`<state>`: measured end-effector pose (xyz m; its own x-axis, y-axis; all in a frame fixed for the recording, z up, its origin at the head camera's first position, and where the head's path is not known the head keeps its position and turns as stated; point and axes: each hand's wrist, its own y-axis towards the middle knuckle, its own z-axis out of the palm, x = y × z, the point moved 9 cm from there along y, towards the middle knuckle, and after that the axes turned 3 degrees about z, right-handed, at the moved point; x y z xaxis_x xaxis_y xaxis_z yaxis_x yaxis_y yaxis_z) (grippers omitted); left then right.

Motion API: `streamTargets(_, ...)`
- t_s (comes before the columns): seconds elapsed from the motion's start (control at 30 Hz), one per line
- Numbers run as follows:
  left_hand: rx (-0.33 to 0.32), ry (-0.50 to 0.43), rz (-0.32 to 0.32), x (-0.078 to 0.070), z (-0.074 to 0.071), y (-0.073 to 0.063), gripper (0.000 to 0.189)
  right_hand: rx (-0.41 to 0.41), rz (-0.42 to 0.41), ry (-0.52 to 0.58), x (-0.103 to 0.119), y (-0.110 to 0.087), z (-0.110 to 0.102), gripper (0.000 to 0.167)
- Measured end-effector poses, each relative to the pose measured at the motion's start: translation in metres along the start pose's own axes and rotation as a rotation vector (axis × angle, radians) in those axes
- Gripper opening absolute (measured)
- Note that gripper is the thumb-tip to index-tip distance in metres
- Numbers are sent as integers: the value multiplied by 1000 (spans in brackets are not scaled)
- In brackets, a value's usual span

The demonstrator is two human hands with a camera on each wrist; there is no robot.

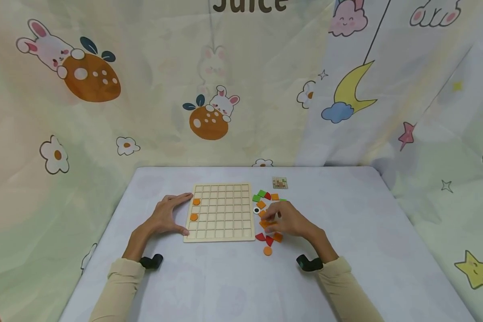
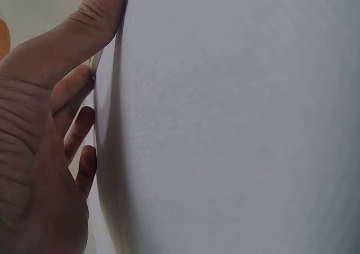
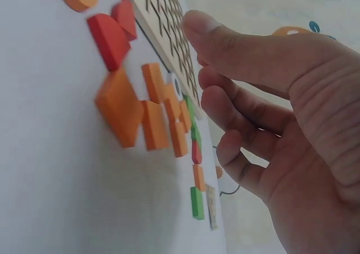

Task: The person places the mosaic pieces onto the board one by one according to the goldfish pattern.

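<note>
A wooden grid board [image 1: 224,218] lies flat on the table. Two orange round pieces, one nearer the back [image 1: 196,202] and one nearer the front [image 1: 194,217], sit in its left column. Along the board's left edge rests my left hand [image 1: 164,218], thumb and fingers spread wide. My right hand [image 1: 288,219] hovers over loose pieces right of the board, its fingers gently bent. In the right wrist view, no piece shows between thumb and fingertips. Beneath and beside it lie orange square blocks [image 3: 119,108], red wedges [image 3: 109,40] and an orange disc [image 1: 267,251].
Green pieces [image 1: 261,193], another red wedge [image 1: 268,196] and a white disc with a black centre [image 1: 256,210] lie by the board's right edge. A small patterned card [image 1: 279,183] is farther back. A printed cloth [image 1: 153,89] hangs behind the white-covered table [image 1: 209,286].
</note>
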<state>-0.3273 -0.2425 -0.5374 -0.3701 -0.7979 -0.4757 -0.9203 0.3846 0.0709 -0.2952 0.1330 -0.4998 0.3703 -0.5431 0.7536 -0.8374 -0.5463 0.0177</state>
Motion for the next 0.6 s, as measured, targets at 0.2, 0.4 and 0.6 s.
streamTargets(0.2, 2, -11, -6, 0, 1, 1, 130, 27, 3, 18, 0, -14, 9, 25)
streamTargets(0.4, 0, -10, -9, 1, 2, 1, 130, 52, 3, 21, 0, -26, 21, 23)
streamTargets(0.6, 3, -16, -7, 2, 1, 1, 130, 80, 12, 41, -3, -36, 31, 21)
